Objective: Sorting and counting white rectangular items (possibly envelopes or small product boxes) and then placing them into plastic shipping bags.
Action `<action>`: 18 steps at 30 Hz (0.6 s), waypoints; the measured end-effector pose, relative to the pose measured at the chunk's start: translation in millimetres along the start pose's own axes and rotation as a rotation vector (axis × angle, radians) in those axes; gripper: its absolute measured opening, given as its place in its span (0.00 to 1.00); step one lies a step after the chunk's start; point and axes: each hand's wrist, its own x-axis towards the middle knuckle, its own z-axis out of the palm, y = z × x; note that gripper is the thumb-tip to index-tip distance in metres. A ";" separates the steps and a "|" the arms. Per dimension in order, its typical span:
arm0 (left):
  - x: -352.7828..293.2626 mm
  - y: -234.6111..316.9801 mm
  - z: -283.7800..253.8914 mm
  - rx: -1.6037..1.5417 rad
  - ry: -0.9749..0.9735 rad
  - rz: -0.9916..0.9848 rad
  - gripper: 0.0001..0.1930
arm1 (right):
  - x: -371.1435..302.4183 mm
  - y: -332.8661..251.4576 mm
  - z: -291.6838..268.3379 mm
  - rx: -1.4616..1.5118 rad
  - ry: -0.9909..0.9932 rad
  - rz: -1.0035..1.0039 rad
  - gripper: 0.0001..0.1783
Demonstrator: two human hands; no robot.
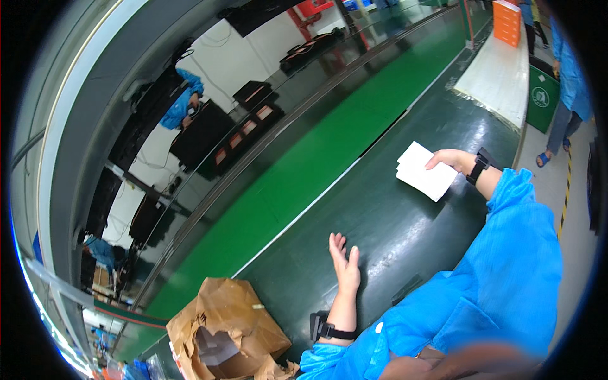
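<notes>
Pinching white sheets (423, 179), possibly card at this blur, by one edge with right fingers (439, 156) pressed tight, above the worktop (304, 253) toward its right edge. Likely weighing little, flexing and sliding apart; calling for a flat edge grip. Spreading left fingers (335, 246), gripping nothing. Showing a crumpled, torn paper bag (259, 313) toward the worktop's left edge.

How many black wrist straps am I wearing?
2. One strap is at the wrist of your left hand; the other strap is at that of your right hand, holding white sheets. Your sleeves could hide more.
</notes>
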 end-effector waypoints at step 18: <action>0.7 2.1 -12.9 0.201 0.045 0.020 0.29 | -49.0 -25.9 129.0 -0.556 0.272 -1.326 0.25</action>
